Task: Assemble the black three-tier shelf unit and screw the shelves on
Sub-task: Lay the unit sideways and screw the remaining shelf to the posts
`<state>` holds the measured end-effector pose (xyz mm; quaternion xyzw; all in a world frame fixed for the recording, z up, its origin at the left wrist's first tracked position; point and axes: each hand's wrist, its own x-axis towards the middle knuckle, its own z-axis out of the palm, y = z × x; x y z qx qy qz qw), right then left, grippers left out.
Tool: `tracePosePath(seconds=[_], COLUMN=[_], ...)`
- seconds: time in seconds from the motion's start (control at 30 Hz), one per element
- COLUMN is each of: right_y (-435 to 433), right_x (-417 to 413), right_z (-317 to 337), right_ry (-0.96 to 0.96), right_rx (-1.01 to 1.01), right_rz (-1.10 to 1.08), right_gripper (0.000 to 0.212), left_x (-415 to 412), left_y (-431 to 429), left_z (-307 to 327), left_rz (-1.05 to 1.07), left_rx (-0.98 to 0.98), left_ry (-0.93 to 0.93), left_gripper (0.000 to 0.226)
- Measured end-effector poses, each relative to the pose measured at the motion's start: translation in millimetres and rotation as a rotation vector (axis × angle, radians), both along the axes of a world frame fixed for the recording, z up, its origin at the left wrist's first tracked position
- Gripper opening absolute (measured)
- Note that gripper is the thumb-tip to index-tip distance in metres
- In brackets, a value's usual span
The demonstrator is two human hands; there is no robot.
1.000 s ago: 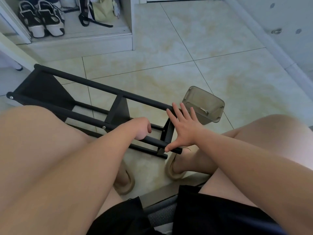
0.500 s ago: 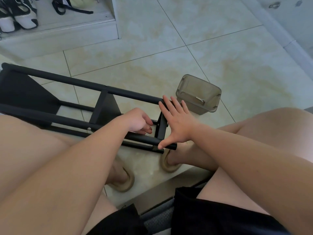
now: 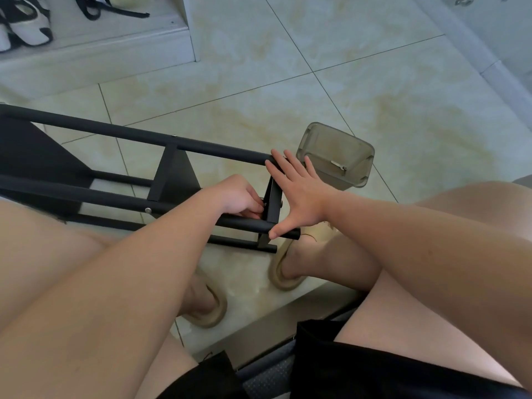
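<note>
Sideways lies the matte black shelf unit (image 3: 175, 174); my right hand (image 3: 299, 194) presses flat, fingers spread, on its end shelf (image 3: 273, 205); my left hand (image 3: 239, 197) curls beside it, grip unclear.

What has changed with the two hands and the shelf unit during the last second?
The left hand moved right along the near pole to the end shelf, where its fingertips now pinch a screw. The right hand stayed spread flat against that shelf, thumb on the pole; the clear box did not move.
</note>
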<state>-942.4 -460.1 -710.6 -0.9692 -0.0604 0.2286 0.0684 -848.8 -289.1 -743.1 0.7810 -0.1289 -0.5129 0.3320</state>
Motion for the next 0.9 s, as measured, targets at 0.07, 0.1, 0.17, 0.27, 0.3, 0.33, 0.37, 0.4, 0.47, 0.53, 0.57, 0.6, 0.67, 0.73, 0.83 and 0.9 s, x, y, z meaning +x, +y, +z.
tracePosePath(seconds=[0.07,0.1,0.17,0.27,0.3,0.33,0.37,0.4,0.47,0.53,0.57,0.6,0.67,0.73,0.83,0.9], right_y=[-5.0,-7.1,-10.3,-11.4,-11.2,-10.8,-10.5,-9.9,-8.7,-8.0,-8.0,-8.2,-8.6,-8.8,-8.5,-8.1], right_x=[7.6,10.9,15.2,15.7,15.3,14.7,14.2,13.6,12.5,11.9,11.9,12.1,12.2,11.9,11.8,11.4], right_z=[1.0,1.3,0.9,-0.4,-0.7,-1.1,-1.2,-1.4,-1.5,-1.8,-1.9,-2.2,-2.4,-2.8,-3.3,-3.1], right_ry=[0.005,0.006,0.004,-0.005,-0.008,-0.01,-0.013,-0.015,-0.02,-0.025,-0.026,-0.027,-0.03,-0.031,-0.035,-0.04], right_rx=[-0.009,-0.014,-0.019,-0.022,-0.023,-0.023,-0.023,-0.021,-0.015,-0.011,-0.011,-0.01,-0.006,-0.001,0.002,0.001], right_rz=[0.013,0.019,0.027,0.034,0.033,0.03,0.027,0.024,0.021,0.021,0.021,0.021,0.02,0.016,0.013,0.012], right_gripper=[0.156,0.157,0.158,0.157,0.157,0.157,0.156,0.156,0.155,0.155,0.155,0.155,0.155,0.155,0.155,0.155], left_x=[2.8,3.5,4.2,5.9,6.7,7.2,7.8,8.4,10.0,10.8,11.2,11.3,11.2,12.0,13.5,12.6], left_y=[-4.3,-6.9,-12.3,-16.7,-17.4,-18.2,-18.9,-19.4,-19.8,-20.0,-20.4,-21.3,-22.5,-22.8,-22.3,-22.9], left_z=[1.4,1.9,1.9,2.7,3.2,4.4,5.4,6.0,5.6,3.0,1.7,1.0,0.3,-0.4,-2.4,-3.9], left_rz=[0.003,-0.011,-0.049,-0.122,-0.154,-0.186,-0.214,-0.234,-0.231,-0.206,-0.189,-0.174,-0.159,-0.155,-0.132,-0.097], left_rx=[-0.005,-0.002,0.027,0.081,0.096,0.112,0.121,0.131,0.143,0.139,0.138,0.136,0.132,0.132,0.106,0.104], left_ry=[-0.01,-0.027,-0.083,-0.115,-0.105,-0.089,-0.073,-0.056,-0.007,0.051,0.079,0.11,0.172,0.24,0.347,0.356], left_gripper=[0.012,0.013,0.015,0.016,0.015,0.013,0.014,0.02,0.026,0.022,0.019,0.016,0.01,0.015,0.028,0.03])
